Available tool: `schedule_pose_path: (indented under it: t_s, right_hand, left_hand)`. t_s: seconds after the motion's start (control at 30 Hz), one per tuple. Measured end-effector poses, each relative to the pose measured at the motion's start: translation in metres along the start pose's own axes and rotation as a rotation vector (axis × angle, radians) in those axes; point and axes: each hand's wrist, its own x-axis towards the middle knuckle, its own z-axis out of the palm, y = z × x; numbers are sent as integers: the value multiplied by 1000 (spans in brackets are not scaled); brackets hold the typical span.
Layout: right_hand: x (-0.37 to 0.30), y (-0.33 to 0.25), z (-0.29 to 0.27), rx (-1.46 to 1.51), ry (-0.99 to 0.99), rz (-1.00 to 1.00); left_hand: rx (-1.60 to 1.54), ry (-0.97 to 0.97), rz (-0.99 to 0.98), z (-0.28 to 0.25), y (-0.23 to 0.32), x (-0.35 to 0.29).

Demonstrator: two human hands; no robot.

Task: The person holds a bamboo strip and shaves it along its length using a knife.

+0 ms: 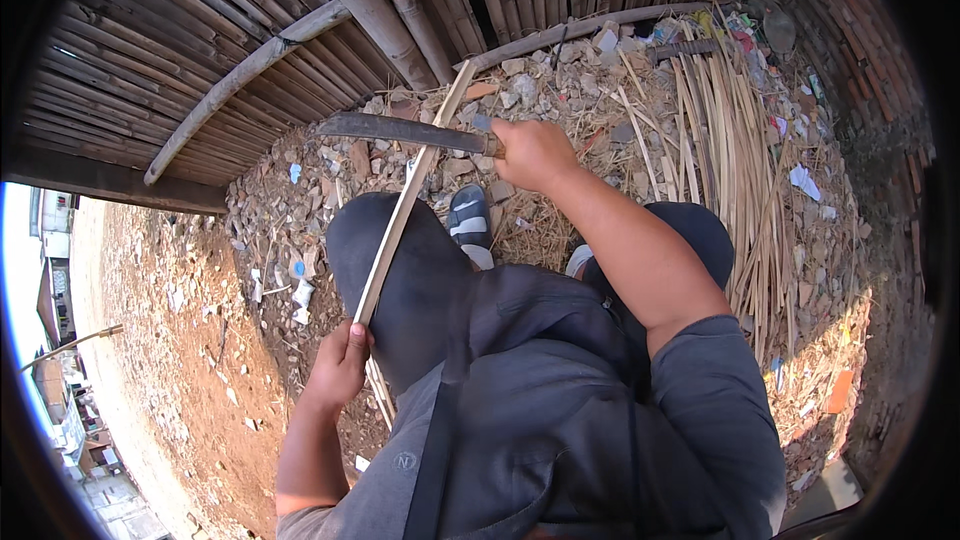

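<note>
The left hand (342,360), between seven and eight o'clock from the middle of the view, is clenched around the lower end of a pale wooden strip (391,240). The strip slants up from there toward one o'clock, passing over the person's dark-clothed left knee (375,220). The right hand (535,155), at one o'clock, grasps the handle of a long knife (400,128), whose blade points toward nine o'clock and crosses in front of the strip near its upper end; whether blade and wood touch, I cannot tell. A dark sandal (470,215) lies at five o'clock from that crossing, on ground strewn with stones. A pile of thin sticks (740,180) lies between two and three o'clock, and a slatted fence (150,70) spans ten to twelve.
</note>
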Motion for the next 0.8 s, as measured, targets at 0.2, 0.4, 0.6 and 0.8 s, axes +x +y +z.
schedule_pose_path:
  t_s: [0.2, 0.4, 0.6, 0.8]
  right_hand:
    - [0, 0, -17, 73, -64, 130]
    - [-3, -10, -17, 222, 42, 14]
    - [-9, -53, -11, -12, -106, -408]
    - [6, 13, -18, -10, -64, 117]
  left_hand:
    - [-219, -85, -132, -5, -9, 0]
    - [-202, -77, -95, -7, -16, 2]
    - [-109, -28, -63, -6, -18, -1]
    - [-51, -17, -139, 0, 7, 5]
